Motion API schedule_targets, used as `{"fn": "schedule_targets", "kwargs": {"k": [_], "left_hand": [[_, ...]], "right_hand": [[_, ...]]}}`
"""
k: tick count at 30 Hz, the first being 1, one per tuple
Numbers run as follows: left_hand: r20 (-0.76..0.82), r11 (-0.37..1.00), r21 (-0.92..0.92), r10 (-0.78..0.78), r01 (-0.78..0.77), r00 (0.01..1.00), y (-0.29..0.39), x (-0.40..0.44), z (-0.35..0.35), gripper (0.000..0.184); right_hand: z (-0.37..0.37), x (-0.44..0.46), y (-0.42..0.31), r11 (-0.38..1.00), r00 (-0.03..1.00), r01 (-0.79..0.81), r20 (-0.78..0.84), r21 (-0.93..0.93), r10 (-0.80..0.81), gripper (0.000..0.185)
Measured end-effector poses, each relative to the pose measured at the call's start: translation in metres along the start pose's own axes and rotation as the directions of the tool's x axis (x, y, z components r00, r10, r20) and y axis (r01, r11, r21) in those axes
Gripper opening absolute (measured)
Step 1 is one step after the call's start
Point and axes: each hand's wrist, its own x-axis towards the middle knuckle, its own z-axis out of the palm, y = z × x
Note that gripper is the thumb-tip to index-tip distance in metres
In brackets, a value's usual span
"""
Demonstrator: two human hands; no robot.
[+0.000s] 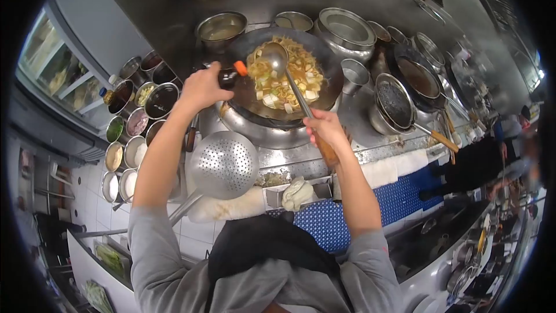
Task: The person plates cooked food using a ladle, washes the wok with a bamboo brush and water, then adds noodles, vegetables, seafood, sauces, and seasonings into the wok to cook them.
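Observation:
My left hand [204,88] is wrapped round a dark bottle [227,77] with an orange cap [240,68], tilted over the left side of a large wok [243,95]. My right hand [325,127] grips the handle of a long metal ladle [274,58]. The ladle's bowl rests at the upper left of the food [292,84], a mix of noodles and pale chopped pieces inside the wok. Whether anything flows from the bottle cannot be made out.
Small seasoning containers [137,122] stand at the left. A perforated strainer [224,164] lies below the wok. Metal pots [346,29] line the back, and a wire strainer [394,101] sits on a pot at the right. Another person [478,162] stands at the far right.

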Motion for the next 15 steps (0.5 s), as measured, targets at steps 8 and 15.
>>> {"fn": "schedule_targets", "kwargs": {"k": [8, 15], "left_hand": [[0.163, 0.91, 0.38, 0.113, -0.168, 0.98, 0.046, 0.063, 0.053, 0.055], [0.094, 0.953, 0.296, 0.039, -0.066, 0.995, 0.028, 0.045, 0.033, 0.057]], "right_hand": [[-0.023, -0.083, -0.013, 0.986, 0.999, -0.018, 0.035, 0.165, 0.012, 0.028], [-0.017, -0.079, -0.017, 0.994, 0.999, -0.03, -0.039, 0.105, 0.035, 0.021]]}}
